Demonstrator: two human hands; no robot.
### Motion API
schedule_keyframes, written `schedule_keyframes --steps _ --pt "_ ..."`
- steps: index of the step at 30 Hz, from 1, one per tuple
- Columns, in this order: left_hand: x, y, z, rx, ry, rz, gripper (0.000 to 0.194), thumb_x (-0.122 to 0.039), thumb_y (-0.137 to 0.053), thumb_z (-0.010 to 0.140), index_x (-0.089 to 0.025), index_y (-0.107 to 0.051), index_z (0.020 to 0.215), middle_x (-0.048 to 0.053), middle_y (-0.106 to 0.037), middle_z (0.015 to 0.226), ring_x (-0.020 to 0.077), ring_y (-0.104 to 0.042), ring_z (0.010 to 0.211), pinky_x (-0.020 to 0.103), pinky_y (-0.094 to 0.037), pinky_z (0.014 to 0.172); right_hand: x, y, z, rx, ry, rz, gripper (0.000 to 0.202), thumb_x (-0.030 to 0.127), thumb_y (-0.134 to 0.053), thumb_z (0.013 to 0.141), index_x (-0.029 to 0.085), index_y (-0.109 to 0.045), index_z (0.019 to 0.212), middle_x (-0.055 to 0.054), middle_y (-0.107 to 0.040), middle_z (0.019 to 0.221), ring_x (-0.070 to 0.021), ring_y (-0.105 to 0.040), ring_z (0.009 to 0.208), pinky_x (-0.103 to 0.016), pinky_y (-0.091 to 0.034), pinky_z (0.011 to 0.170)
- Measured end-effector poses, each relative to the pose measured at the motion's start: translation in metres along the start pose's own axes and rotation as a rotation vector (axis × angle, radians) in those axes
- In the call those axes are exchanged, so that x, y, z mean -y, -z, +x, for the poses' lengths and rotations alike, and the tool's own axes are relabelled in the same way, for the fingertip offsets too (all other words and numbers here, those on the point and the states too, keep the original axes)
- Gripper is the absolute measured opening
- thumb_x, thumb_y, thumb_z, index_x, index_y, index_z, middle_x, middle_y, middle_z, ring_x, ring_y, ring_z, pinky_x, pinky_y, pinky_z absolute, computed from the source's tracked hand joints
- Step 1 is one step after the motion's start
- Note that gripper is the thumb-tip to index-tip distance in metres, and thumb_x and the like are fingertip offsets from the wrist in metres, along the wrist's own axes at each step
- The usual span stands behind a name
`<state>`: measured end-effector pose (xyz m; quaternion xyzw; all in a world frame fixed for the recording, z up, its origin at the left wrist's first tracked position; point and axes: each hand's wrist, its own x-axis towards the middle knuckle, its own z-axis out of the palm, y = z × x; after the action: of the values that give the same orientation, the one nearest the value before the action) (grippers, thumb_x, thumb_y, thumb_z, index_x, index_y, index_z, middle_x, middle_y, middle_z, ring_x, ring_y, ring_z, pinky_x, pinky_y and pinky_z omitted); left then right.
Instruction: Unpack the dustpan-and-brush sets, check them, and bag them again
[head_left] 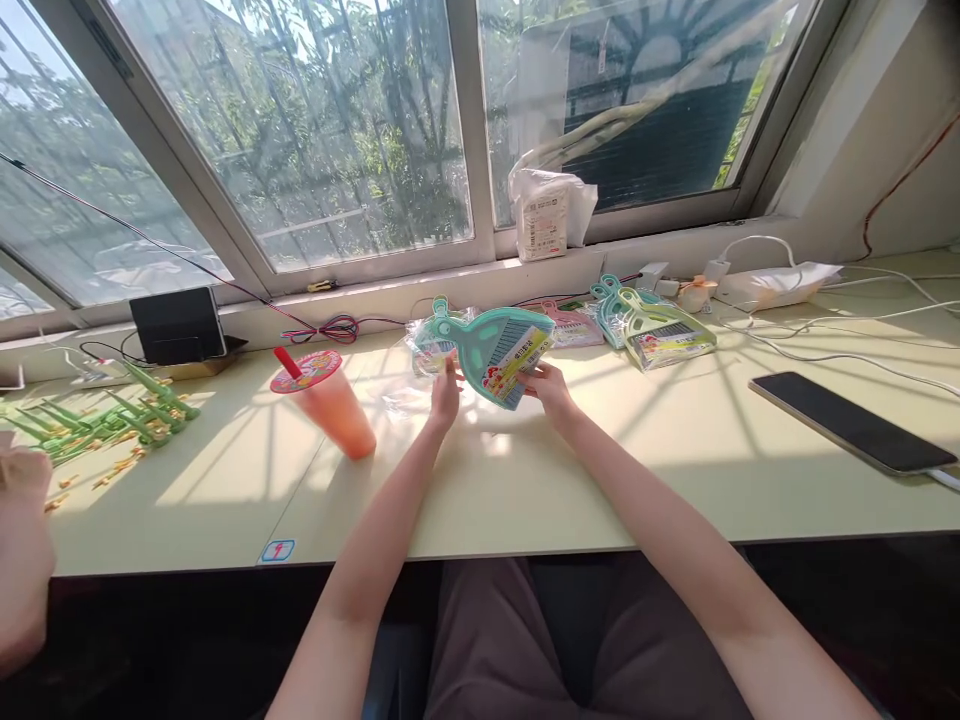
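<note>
A teal mini dustpan and brush set (480, 345) with a printed label is held up over the table, its handle pointing to the upper left. My right hand (553, 393) grips its lower right corner, fingers closed on the edge. By the handle side, my left hand (445, 396) is closed with the thumb up against the set; its other fingers are partly hidden. Behind my left hand lies another teal packaged set (429, 352) in clear plastic. Farther right are a pink set (576, 328) and a pale green set (667, 335), with teal handles (609, 290) beside it.
A drink cup (337, 405) with a red straw stands left of my left arm. A phone (855, 420) with a cable lies at right. Green plastic pieces (105, 415) and another person's hand (22, 540) are at far left. A tablet (177, 325) leans near the window.
</note>
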<state>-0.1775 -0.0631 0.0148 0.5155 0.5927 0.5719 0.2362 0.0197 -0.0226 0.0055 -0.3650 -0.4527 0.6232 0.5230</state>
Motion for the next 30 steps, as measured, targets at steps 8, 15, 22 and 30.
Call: schedule_keyframes --steps 8,15,22,30 --pt "0.025 0.039 0.013 -0.039 0.028 0.517 0.022 -0.032 -0.068 0.081 -0.022 -0.073 0.099 0.016 -0.057 0.141 0.0397 -0.041 0.138 0.056 -0.028 0.114 0.004 -0.002 -0.007 0.009 -0.071 -0.032 0.023 0.011 -0.077 0.07 0.016 -0.068 0.091 -0.007 -0.077 0.093 -0.0225 -0.075 0.087 -0.041 -0.062 0.085" --pt "0.022 0.031 0.013 -0.069 -0.012 0.532 0.006 -0.022 -0.07 0.076 -0.022 -0.064 0.077 0.011 -0.069 0.09 0.0332 -0.063 0.106 0.05 -0.032 0.108 -0.002 -0.001 -0.007 0.028 -0.159 -0.088 0.019 0.007 -0.077 0.07 0.015 -0.069 0.085 -0.008 -0.078 0.086 -0.0228 -0.076 0.08 -0.038 -0.064 0.08" --pt "0.029 0.037 0.014 -0.152 0.028 0.624 0.027 -0.022 -0.055 0.09 -0.022 -0.061 0.117 0.016 -0.067 0.119 0.0338 -0.057 0.121 0.049 -0.038 0.104 -0.002 0.0 -0.007 -0.062 -0.243 -0.068 0.014 0.001 -0.072 0.072 0.013 -0.069 0.079 -0.009 -0.077 0.082 -0.0196 -0.074 0.072 -0.034 -0.064 0.077" --pt "0.035 0.045 0.015 -0.101 0.025 0.887 0.013 -0.017 -0.057 0.085 -0.021 -0.07 0.083 0.014 -0.072 0.101 0.0331 -0.062 0.107 0.045 -0.041 0.097 0.005 -0.003 -0.012 -0.053 -0.293 -0.077 0.015 -0.002 -0.069 0.075 0.012 -0.069 0.08 -0.007 -0.075 0.074 -0.0169 -0.072 0.064 -0.03 -0.064 0.069"
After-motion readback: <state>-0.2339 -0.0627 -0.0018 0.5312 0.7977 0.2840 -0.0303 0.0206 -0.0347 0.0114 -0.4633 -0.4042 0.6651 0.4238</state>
